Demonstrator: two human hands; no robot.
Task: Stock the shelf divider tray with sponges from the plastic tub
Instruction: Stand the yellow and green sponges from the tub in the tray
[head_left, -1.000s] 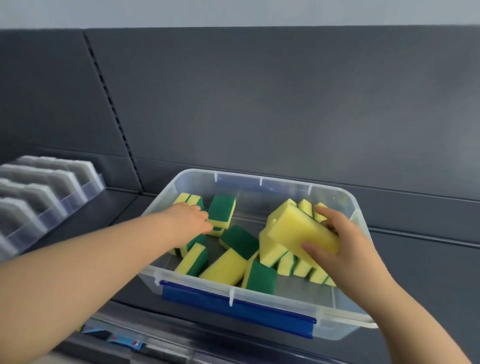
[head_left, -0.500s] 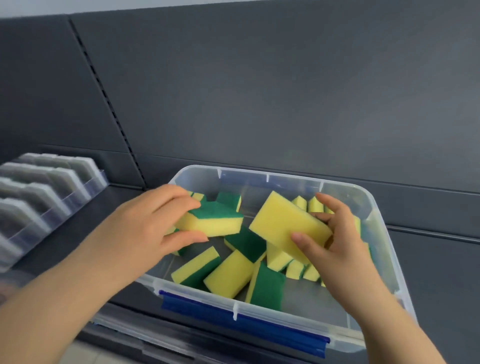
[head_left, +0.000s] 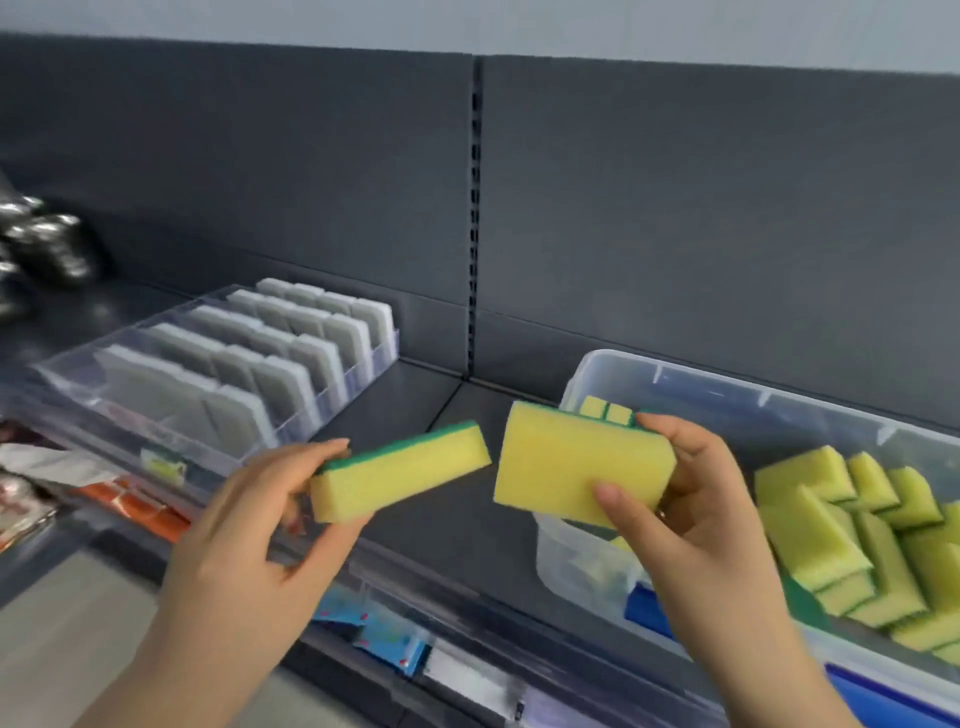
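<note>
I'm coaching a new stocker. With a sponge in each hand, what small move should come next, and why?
Probably carry the left sponge leftward to the divider tray. The left hand grips it nearer the tray, while the right hand holds the right sponge over the tub edge. Which slot is free is unclear.

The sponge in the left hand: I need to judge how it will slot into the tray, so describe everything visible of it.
The sponge is a rectangular yellow foam block with a thin green scouring layer on top. It is in the air between divider tray and plastic tub, long side towards the camera, right end tilted up. The left hand pinches its left end, fingers on the green, thumb beneath. A gap parts it from the other sponge.
</note>
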